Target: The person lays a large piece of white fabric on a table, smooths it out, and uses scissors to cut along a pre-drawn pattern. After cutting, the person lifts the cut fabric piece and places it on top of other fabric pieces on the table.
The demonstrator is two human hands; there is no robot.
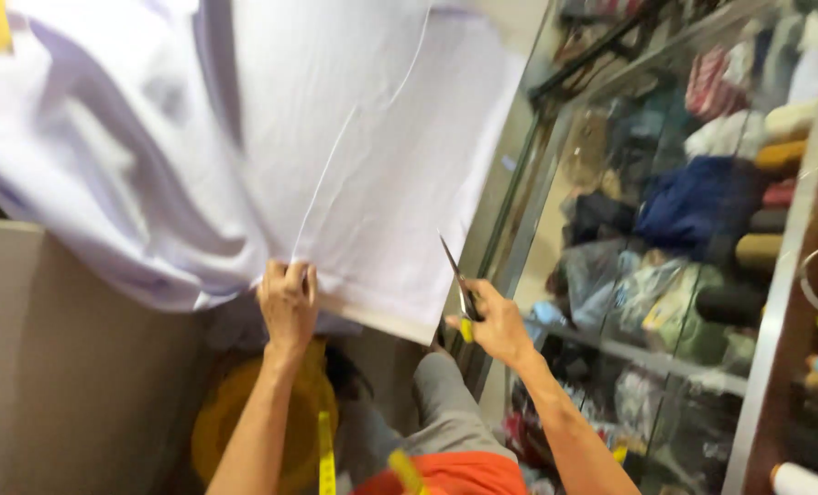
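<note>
A large sheet of pale lilac-white fabric [271, 119] spreads over the table, its near edge hanging toward me. A thin chalk line runs across it down to the edge. My left hand [287, 301] pinches that near edge where the line ends. My right hand [493, 323] is shut on a pair of scissors [457, 280] with yellow handles, blades pointing up and away, just off the fabric's right corner and not touching it.
A glass-fronted cabinet [519, 229] stands at the right, its shelves packed with folded cloth [693, 202] and thread spools [785, 156]. A yellow measuring tape [325, 454] hangs from my neck. A yellow round stool or tub [225, 417] sits below. A beige panel [60, 367] fills the left.
</note>
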